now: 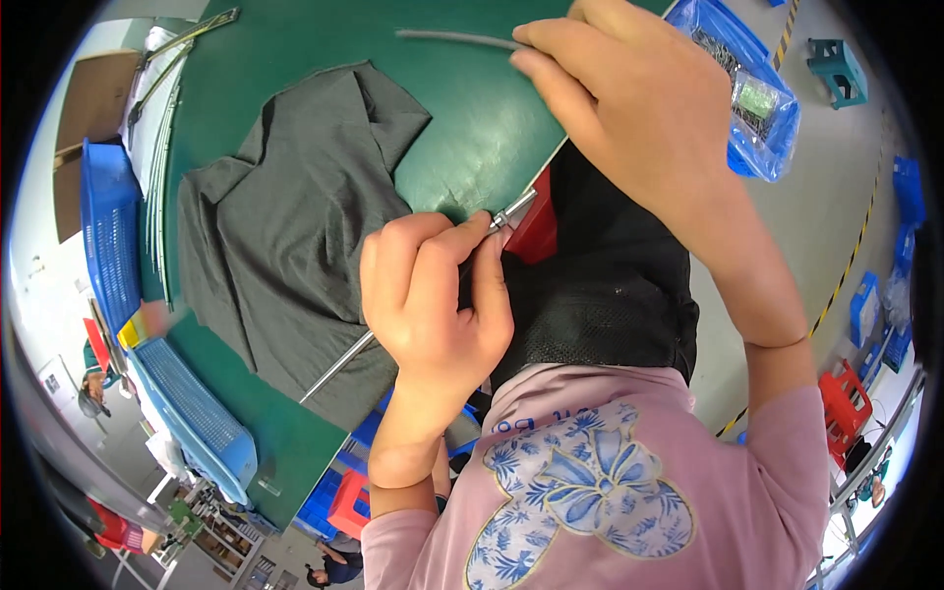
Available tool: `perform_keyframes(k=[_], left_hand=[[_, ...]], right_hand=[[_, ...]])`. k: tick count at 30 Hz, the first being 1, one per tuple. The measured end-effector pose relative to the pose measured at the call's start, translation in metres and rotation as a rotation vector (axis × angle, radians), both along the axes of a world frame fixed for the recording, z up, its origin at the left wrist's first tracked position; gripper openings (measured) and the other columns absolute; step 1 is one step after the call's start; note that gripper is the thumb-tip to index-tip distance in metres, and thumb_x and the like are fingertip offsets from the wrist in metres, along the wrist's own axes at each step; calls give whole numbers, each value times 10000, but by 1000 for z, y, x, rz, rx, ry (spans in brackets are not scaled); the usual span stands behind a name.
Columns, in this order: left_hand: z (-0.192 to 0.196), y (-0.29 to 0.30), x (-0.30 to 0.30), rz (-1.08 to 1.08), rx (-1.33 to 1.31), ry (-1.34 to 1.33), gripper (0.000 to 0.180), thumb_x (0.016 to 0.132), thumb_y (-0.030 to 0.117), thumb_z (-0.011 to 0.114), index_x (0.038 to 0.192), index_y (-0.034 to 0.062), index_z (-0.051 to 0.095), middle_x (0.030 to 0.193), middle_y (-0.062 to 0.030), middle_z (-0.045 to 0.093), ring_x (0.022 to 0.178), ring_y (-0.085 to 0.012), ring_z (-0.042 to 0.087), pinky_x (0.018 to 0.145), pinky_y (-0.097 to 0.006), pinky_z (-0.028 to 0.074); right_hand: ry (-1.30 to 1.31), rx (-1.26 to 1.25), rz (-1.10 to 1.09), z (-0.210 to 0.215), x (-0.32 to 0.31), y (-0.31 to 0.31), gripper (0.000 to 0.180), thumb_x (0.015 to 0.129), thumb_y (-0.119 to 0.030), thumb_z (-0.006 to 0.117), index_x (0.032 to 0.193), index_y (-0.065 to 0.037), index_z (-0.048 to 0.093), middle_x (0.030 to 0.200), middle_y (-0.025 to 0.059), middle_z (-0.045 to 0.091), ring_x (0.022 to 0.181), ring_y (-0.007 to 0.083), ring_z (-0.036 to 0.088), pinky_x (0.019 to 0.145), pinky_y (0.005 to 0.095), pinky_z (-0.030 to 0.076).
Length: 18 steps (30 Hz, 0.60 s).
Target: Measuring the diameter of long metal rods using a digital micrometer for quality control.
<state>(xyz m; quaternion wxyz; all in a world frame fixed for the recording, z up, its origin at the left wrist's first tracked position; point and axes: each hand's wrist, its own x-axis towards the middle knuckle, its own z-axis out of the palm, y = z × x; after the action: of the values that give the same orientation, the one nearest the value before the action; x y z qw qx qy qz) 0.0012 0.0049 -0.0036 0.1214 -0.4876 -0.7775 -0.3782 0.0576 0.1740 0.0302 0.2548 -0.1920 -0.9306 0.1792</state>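
We see blue lettering (551, 422) on the pink shirt (737, 472), partly folded away. The green counter (472, 128) shows between the grey cloth (285, 226) at left and its own right edge. Our left hand (433, 285), curled in, grips a metal rod (337, 366) slanting over the cloth toward that edge; our right hand (649, 108), raised at far right, pinches a grey strip (452, 37).

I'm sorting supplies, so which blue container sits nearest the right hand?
The blue bin at upper right, beside the right hand, with small metal pieces inside. The perforated baskets at far left and other blue bins lie farther off.
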Motion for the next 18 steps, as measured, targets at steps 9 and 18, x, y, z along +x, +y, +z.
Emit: perform_keyframes(k=[9,18], left_hand=[[55,-33,-8,270,56,-124,165,628,-73,622,771,0,586,738,-98,512,604,-182,502,524,-248,414],[24,-41,-39,342,39,-133,85,650,-75,576,702,-28,528,716,-116,499,586,-247,525,499,-298,412]], right_hand=[[161,140,319,-29,-52,-44,197,654,-247,644,650,-84,534,674,39,487,698,200,505,612,322,378],[563,110,593,-33,-58,-64,194,648,-115,608,839,-86,616,675,31,504,596,170,498,513,277,374]])
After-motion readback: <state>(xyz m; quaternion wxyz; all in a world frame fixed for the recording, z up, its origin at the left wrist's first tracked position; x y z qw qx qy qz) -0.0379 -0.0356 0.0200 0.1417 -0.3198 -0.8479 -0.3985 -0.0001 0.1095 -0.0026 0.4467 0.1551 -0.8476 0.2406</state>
